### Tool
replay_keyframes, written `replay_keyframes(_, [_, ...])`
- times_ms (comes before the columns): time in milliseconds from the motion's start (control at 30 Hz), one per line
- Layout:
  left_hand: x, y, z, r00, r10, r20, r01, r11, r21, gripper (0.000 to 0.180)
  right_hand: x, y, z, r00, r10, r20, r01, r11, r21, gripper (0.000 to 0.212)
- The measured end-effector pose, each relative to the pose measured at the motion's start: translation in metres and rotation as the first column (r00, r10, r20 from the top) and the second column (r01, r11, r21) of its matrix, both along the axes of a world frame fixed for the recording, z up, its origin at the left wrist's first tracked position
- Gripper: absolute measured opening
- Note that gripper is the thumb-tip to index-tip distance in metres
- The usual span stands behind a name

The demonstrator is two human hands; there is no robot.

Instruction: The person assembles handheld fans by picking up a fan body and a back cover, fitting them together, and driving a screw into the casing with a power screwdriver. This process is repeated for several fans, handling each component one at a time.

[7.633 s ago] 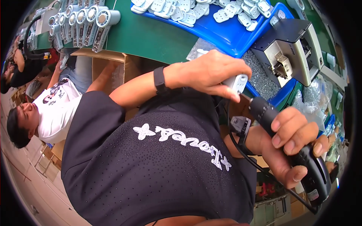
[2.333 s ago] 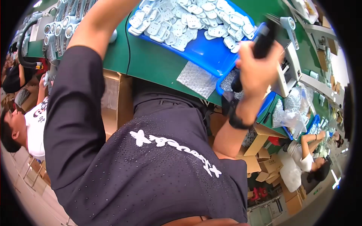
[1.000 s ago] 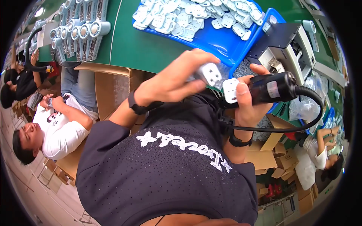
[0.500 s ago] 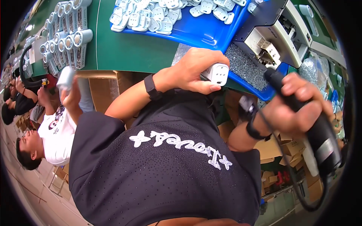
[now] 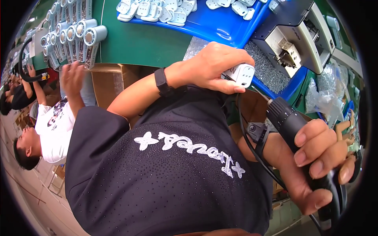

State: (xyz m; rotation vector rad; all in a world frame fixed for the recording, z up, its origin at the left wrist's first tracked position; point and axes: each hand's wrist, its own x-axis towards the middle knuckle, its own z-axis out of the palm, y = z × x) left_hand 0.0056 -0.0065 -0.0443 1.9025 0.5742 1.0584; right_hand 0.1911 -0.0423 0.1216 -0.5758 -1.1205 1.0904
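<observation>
My left hand (image 5: 216, 69) is closed round a white plastic piece, the handle of a small fan by its look (image 5: 245, 75). Its rounded end, with several small holes and a slot, points to the right; the rest is hidden in my palm. My right hand (image 5: 319, 153) grips a black electric screwdriver (image 5: 284, 118) with a cord. The thin bit slants up and left, its tip close to the end of the white piece but apart from it.
A blue tray (image 5: 224, 29) with loose white end caps (image 5: 151, 10) lies on the green table (image 5: 138, 49). Beside it are a bin of small screws (image 5: 262, 63) and a screw feeder (image 5: 295, 43). Light-blue handheld fans (image 5: 80, 33) stand left, near a co-worker (image 5: 55, 126).
My right hand has turned the screwdriver and brought its bit toward the white piece. My left hand has shifted slightly right with the piece. The co-worker's raised hand no longer shows a fan.
</observation>
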Motion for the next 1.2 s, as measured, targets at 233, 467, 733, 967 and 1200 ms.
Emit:
replay_keyframes(233, [0.001, 0.000, -0.005, 1.000, -0.006, 0.010, 0.006, 1.000, 0.001, 0.053, -0.009, 0.016, -0.016, 0.992, 0.113, -0.054, -0.112, 0.994, 0.015, 0.043])
replay_keyframes(467, [0.000, -0.002, -0.005, 1.000, -0.003, -0.001, 0.003, 1.000, -0.009, 0.052, -0.025, 0.006, -0.023, 0.999, -0.013, -0.047, 0.017, 0.995, 0.093, 0.039])
replay_keyframes(733, [-0.001, -0.002, -0.007, 1.000, 0.019, 0.010, -0.020, 1.000, 0.015, 0.053, -0.009, 0.019, -0.015, 0.884, -0.454, 0.110, 0.438, 0.887, 0.148, 0.028])
replay_keyframes(967, [0.000, -0.002, -0.004, 1.000, -0.004, 0.002, 0.004, 1.000, 0.017, 0.052, 0.025, 0.070, -0.064, 0.801, -0.515, 0.307, 0.538, 0.843, 0.009, 0.017])
replay_keyframes(1200, [-0.001, 0.001, -0.003, 1.000, -0.010, 0.009, 0.010, 1.000, 0.015, 0.052, 0.008, 0.003, -0.003, 0.995, -0.076, -0.064, 0.072, 0.995, -0.072, 0.035])
